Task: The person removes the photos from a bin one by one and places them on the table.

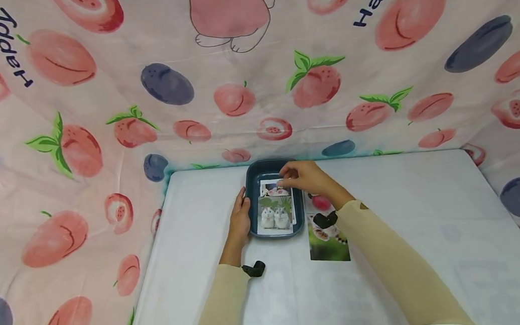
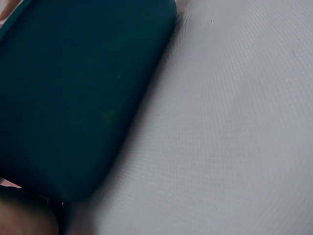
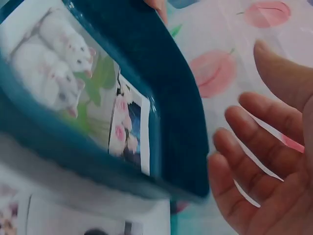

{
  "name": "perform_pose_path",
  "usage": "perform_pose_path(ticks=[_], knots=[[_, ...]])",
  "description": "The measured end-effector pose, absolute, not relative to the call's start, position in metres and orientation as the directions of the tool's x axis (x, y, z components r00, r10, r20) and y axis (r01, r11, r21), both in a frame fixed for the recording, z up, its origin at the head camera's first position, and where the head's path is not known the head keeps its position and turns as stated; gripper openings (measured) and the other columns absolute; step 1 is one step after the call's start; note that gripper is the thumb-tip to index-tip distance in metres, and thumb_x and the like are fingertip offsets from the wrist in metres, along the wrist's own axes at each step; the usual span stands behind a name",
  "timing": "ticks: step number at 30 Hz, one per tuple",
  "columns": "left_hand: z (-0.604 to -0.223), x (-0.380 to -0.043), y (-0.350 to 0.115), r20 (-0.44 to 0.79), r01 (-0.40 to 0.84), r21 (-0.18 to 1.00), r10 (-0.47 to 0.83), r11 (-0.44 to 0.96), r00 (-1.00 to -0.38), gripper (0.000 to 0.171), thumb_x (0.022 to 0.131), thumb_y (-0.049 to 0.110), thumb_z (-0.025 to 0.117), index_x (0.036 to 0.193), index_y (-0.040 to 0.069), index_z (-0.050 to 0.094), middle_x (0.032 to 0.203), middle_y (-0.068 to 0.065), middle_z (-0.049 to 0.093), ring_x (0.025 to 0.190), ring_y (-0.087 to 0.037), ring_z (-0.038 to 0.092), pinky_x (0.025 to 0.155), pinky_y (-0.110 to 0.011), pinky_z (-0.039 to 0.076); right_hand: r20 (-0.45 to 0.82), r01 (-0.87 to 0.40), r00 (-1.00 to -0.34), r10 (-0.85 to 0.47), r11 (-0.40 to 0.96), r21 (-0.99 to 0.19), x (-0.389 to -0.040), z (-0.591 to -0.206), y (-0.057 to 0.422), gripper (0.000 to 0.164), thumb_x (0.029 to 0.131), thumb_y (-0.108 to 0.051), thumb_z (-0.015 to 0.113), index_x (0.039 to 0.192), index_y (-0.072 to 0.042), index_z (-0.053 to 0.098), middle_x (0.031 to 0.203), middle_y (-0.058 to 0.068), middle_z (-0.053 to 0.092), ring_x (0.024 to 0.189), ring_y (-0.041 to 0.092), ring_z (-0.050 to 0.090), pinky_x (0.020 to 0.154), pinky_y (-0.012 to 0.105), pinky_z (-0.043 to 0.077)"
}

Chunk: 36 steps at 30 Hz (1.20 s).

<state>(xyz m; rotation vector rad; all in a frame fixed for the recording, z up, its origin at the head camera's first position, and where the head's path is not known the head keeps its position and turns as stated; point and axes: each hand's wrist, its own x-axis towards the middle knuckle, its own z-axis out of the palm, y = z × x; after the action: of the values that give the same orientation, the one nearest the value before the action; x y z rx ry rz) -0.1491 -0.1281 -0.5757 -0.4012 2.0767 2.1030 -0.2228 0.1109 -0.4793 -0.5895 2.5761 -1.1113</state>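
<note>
My left hand (image 1: pixel 239 224) grips the left side of a dark teal rectangular tray (image 1: pixel 265 170), its thumb at the rim. The tray's underside (image 2: pixel 73 98) faces the left wrist camera, so it is tilted up off the table. Inside lie overlapping picture cards: a card with two white hamsters (image 1: pixel 275 217) on top, and a card with pink flowers (image 3: pixel 128 132) partly beneath it. Over the tray's far right corner is my right hand (image 1: pixel 308 179). In the right wrist view its fingers (image 3: pixel 254 142) are spread, loosely bent and hold nothing.
Right of the tray, a picture card with a green background (image 1: pixel 325 251) lies on the white table (image 1: pixel 386 284). Another card with a pink shape (image 1: pixel 320 202) lies beyond it, partly under the right wrist. A fruit-printed cloth (image 1: pixel 217 65) hangs behind the table and at its sides.
</note>
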Motion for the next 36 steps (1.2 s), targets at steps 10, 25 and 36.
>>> perform_pose_path(ticks=[10,25,36], knots=[[-0.576,-0.149,-0.131,-0.299,-0.298,0.954,-0.049,-0.032,-0.953,0.051,0.111,0.037,0.039,0.161,0.033,0.031,0.169,-0.007,0.027,0.152,-0.03,0.032,0.124,-0.051,0.027,-0.29,-0.285,-0.747,-0.598,0.682,-0.673,-0.247,-0.491,0.067,0.053,0.093,-0.044,0.073,0.131,-0.007,0.067,0.119,0.007,0.072,0.108,0.023,0.067,0.095,0.043,0.055],[-0.576,-0.149,-0.131,-0.286,-0.284,0.958,-0.041,-0.046,-0.957,0.052,0.111,0.038,0.039,0.161,0.033,0.03,0.168,-0.008,0.029,0.149,-0.031,0.037,0.123,-0.051,0.029,-0.375,-0.251,-0.749,-0.547,0.757,-0.603,-0.249,-0.52,0.049,0.047,0.089,-0.038,0.08,0.125,-0.009,0.072,0.117,0.007,0.074,0.106,0.022,0.068,0.096,0.039,0.055],[-0.574,-0.149,-0.13,-0.275,-0.274,0.961,-0.061,-0.03,-0.959,0.051,0.111,0.035,0.039,0.161,0.03,0.031,0.168,-0.009,0.029,0.152,-0.03,0.032,0.125,-0.05,0.026,-0.316,-0.25,-0.779,-0.542,0.73,-0.636,-0.249,-0.519,0.049,0.023,0.088,-0.018,0.081,0.111,-0.014,0.079,0.104,0.003,0.077,0.098,0.018,0.068,0.092,0.036,0.054]])
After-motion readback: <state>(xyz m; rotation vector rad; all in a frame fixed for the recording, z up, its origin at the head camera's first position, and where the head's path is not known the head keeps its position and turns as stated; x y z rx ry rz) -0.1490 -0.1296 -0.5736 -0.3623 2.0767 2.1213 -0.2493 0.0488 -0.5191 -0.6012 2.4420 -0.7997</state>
